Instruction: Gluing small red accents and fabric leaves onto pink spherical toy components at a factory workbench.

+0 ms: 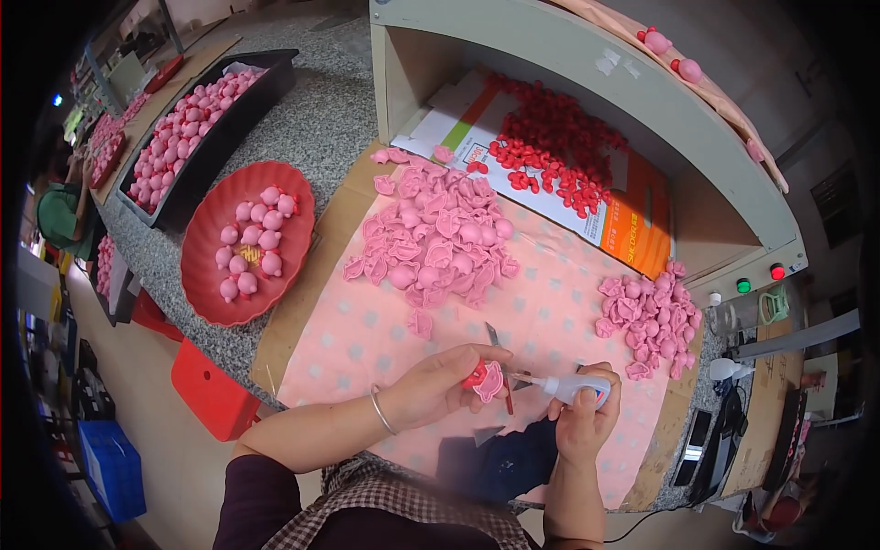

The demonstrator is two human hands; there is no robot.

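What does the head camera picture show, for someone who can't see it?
The left hand holds a pink pig-shaped piece while the right hand points a small glue bottle at it. Piles of pink pieces lie on a pink dotted cloth.

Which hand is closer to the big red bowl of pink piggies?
Left. The left hand is just right of and below the red bowl. The right hand, holding a glue bottle, is farther right.

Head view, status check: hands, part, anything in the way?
Left hand shut on pink pig part. Right hand shut on glue bottle, nozzle at the part. Scissors lie just behind; otherwise unobstructed.
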